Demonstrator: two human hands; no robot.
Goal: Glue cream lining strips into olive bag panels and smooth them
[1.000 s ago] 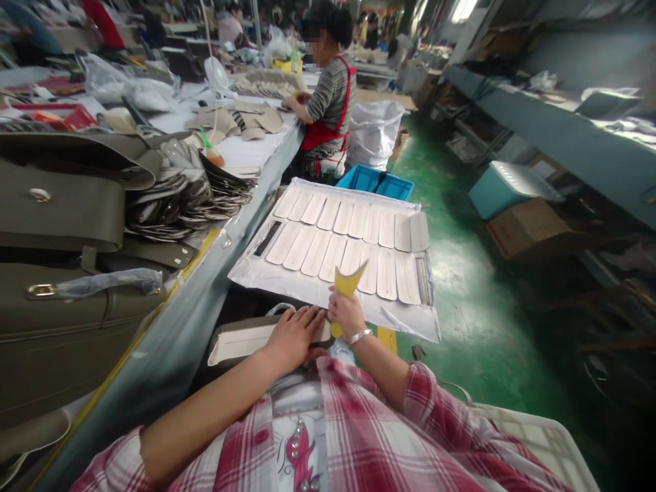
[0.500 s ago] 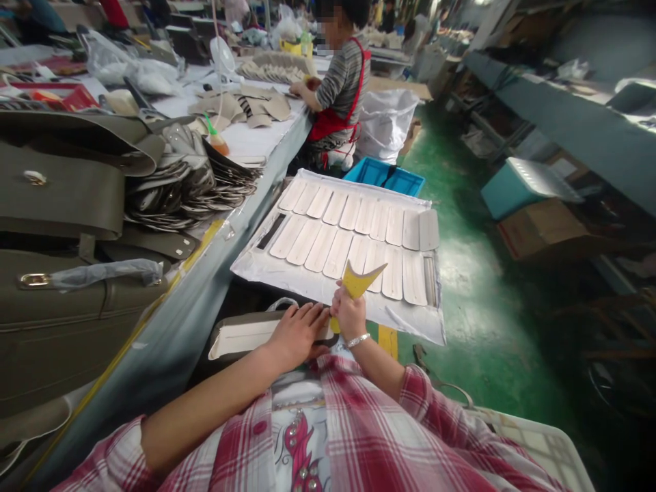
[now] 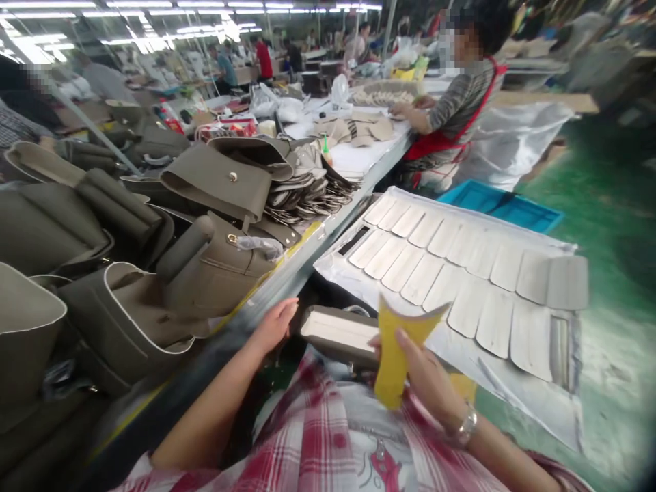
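Observation:
My right hand [image 3: 428,372] grips a flat yellow piece with a V-notched end [image 3: 394,355], held upright over my lap. Just behind it lies an olive-grey bag part [image 3: 320,339] with a long cream panel [image 3: 341,328] on its upper face. My right fingertips are near its right end; whether they touch it I cannot tell. My left hand [image 3: 277,326] is off the part, beyond its left end by the table edge, fingers stretched out and nothing visible in them. Past the part, a white-covered board [image 3: 338,270] bears two rows of pale rounded strips [image 3: 410,277].
On the table at left are olive-grey bags [image 3: 215,178], a stack of cut pieces [image 3: 307,184] and a glue bottle with a green tip [image 3: 326,152]. A co-worker in a red apron [image 3: 456,116] works farther along. A blue crate [image 3: 505,205] stands behind the board.
My left hand has lifted off the bag part and moved left. My right hand has brought the yellow piece closer and to the right of the part. The view has swung left.

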